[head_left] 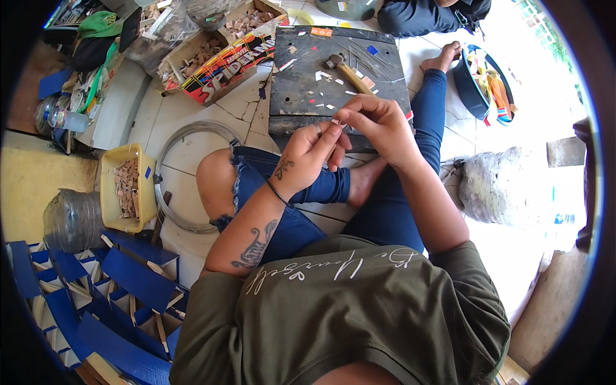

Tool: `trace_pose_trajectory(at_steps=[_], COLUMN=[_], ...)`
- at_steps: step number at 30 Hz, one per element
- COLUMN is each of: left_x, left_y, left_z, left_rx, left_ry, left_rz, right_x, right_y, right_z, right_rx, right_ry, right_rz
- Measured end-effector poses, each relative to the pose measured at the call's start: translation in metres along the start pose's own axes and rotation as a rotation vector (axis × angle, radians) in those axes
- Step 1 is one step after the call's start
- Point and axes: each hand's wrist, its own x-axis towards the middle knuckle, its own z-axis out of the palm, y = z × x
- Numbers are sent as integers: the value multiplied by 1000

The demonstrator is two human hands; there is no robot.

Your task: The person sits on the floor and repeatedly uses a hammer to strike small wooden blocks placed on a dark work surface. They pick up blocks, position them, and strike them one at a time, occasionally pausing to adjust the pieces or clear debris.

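My left hand (308, 154) and my right hand (382, 125) meet above the near edge of a low black worktable (292, 93). Between their fingertips is a small pale piece (337, 122), pinched from both sides; it is too small to name. The left thumb presses against the bent fingers, and a ring shows on one of them. Beyond the hands a hammer (350, 75) with a wooden handle lies on the worktable. Thin metal rods (366, 61) and several small white, red and blue scraps lie around it.
A printed carton (221, 64) and a yellow tub (138, 221) hold small wooden pieces. A wire coil (168, 205) lies left of my knee. Blue pieces with wooden sticks (141, 273) pile up lower left. A dark basin (471, 96) with colourful strips stands right. Another person's leg (410, 18) shows beyond.
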Motion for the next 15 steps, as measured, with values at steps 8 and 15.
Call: trace_pose_trajectory(at_steps=[8, 15], left_x=[0, 1], left_y=[-4, -10], left_z=[0, -8], left_rx=[16, 11], left_ry=[-5, -81], left_rz=[58, 104], right_x=[0, 0], right_y=[-6, -5], right_z=[-5, -5], right_rx=[38, 187], right_ry=[-38, -112], right_rz=[24, 78])
